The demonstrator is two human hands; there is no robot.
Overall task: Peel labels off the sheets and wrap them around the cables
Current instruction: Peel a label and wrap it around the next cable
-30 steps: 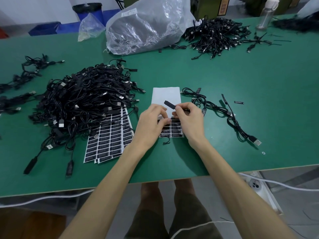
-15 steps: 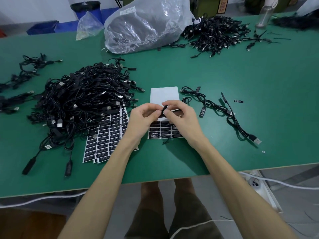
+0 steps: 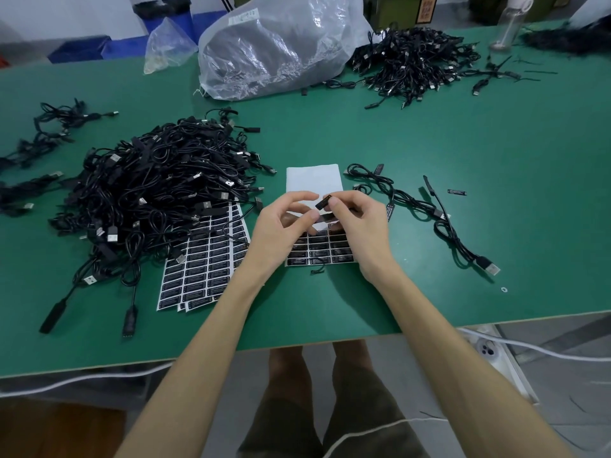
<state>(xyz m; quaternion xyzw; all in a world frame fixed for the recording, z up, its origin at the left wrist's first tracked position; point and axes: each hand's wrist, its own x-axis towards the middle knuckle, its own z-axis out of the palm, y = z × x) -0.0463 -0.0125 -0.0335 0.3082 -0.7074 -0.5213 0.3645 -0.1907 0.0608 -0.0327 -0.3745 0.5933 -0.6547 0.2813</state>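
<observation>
Label held up over the counter (image 3: 429,143), ready for wrapping

Right of the cable pile (image 3: 158,193), above the label sheet (image 3: 317,249), the right hand (image 3: 360,226) pinches a black label (image 3: 323,203) in its fingers; the left hand (image 3: 281,229) curls beside it, contact unclear. Best square both ends before pressing them shut round the cable

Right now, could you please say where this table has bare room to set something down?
The widest bare patch is the table right of the loose cable, short of the far heap. A strip runs along the near edge in front of the label sheets. The big cable pile and the middle sheet are crowded.
</observation>
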